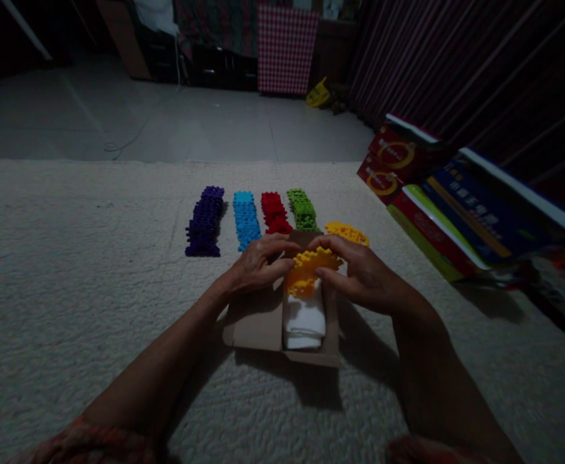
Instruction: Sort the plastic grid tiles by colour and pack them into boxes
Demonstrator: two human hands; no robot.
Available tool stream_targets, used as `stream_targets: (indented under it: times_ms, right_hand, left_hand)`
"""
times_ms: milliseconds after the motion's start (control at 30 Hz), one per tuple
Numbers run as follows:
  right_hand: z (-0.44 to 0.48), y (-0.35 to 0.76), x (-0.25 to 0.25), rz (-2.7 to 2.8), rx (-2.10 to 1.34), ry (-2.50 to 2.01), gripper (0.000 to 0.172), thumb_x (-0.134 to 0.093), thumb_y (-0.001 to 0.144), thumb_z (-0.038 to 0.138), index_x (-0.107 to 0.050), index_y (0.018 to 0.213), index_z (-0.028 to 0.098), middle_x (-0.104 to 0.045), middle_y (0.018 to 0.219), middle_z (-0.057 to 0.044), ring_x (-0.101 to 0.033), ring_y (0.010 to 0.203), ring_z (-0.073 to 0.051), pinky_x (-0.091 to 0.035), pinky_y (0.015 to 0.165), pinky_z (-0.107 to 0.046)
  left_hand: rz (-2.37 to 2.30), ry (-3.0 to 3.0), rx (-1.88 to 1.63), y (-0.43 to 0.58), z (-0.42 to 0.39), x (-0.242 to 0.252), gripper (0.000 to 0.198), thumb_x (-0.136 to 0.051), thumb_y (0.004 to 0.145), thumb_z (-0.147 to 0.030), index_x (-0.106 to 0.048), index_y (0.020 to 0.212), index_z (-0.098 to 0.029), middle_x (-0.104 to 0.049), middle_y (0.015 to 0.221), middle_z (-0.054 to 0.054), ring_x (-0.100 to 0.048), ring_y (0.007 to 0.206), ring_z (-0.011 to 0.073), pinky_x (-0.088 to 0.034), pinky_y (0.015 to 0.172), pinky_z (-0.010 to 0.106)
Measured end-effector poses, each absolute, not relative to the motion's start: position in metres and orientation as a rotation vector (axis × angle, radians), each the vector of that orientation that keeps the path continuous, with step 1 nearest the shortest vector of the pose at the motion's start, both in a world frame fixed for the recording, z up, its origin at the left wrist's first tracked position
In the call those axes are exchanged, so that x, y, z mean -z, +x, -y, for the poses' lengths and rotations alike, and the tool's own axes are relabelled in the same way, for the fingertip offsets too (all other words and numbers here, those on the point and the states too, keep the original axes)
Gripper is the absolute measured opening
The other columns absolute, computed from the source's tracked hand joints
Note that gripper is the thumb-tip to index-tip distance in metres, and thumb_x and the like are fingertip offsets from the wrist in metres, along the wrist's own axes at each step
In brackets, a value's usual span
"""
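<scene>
A small open cardboard box [258, 322] lies in front of me, its lid folded out to the left. Folded white cloth [306, 322] fills its near part. Over the far part, yellow toothed plastic pieces [314, 263] stand tilted, gear-like along their edges. My right hand [360, 274] pinches them from the right, thumb in front and fingers behind. At their left end, my left hand [263, 263] has thumb and fingers closed about the edge. Just beyond the box lies another group of yellow pieces [347, 233]. Poor light hides the exact number of pieces held.
Rows of purple [206, 220], light blue [246, 219], red [275, 212] and green toothed pieces [302, 209] lie on the pale quilted mat [93, 258]. Printed cartons [480, 206] stand at right beside a dark striped curtain [480, 77]. Tiled floor [215, 125] lies beyond.
</scene>
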State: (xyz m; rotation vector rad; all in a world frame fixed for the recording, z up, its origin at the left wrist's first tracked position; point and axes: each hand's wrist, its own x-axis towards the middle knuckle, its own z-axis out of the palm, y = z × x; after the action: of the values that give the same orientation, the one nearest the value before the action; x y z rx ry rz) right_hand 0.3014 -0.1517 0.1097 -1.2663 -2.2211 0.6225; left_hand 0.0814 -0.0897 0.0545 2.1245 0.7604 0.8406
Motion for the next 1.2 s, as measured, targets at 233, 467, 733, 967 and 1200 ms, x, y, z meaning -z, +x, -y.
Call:
stream_targets:
  times_ms: [233,467,733,967,1200]
  right_hand:
    - [0.145,0.276,-0.093,2.08,-0.489,-1.227,0.037,-0.054,0.087,0.017,-0.053,0.124,0.019,-0.064,0.12,-0.012,-0.061,0.113,-0.026,-0.048,0.098,-0.043]
    - [0.152,0.299,-0.102,2.175,-0.216,-1.327,0.02,-0.061,0.086,0.019,-0.061,0.107,0.018,-0.066,0.099,-0.009,-0.063,0.091,-0.023,-0.051,0.081,-0.038]
    - [0.167,0.275,-0.094,2.545,-0.097,-1.582,0.014,-0.056,0.091,0.013,-0.068,0.095,0.019,-0.068,0.096,-0.009,-0.061,0.09,-0.025,-0.045,0.083,-0.04]
    - [0.169,0.261,-0.083,2.562,0.089,-1.772,0.013,-0.054,0.093,0.015,-0.064,0.1,0.018,-0.066,0.102,-0.011,-0.057,0.096,-0.029,-0.041,0.084,-0.042]
    - [0.168,0.256,-0.082,2.615,0.073,-1.802,0.023,-0.043,0.095,0.008,-0.063,0.098,0.018,-0.064,0.102,-0.011,-0.055,0.098,-0.029,-0.038,0.086,-0.043]
  left_hand:
    - [-0.667,2.034,-0.894,0.084,0.091,-0.052,0.03,-0.059,0.092,-0.042,-0.071,0.104,-0.017,-0.069,0.118,0.011,-0.064,0.107,0.0236,-0.051,0.095,0.035]
    - [-0.834,1.546,-0.835,0.085,0.092,-0.052,0.042,-0.062,0.085,-0.053,-0.067,0.096,-0.013,-0.066,0.08,0.004,-0.058,0.066,0.0138,-0.047,0.059,0.024]
    - [-0.955,1.402,-0.975,0.09,0.09,-0.054,0.043,-0.069,0.076,-0.057,-0.064,0.082,-0.014,-0.061,0.07,0.001,-0.053,0.059,0.0115,-0.042,0.053,0.022]
    - [-0.907,1.381,-0.951,0.091,0.09,-0.05,0.049,-0.071,0.073,-0.06,-0.066,0.089,-0.014,-0.066,0.078,0.003,-0.06,0.066,0.014,-0.049,0.058,0.024]
    - [-0.893,1.38,-0.93,0.09,0.091,-0.051,0.046,-0.071,0.074,-0.056,-0.068,0.09,-0.013,-0.068,0.076,0.003,-0.059,0.061,0.0125,-0.048,0.055,0.023]
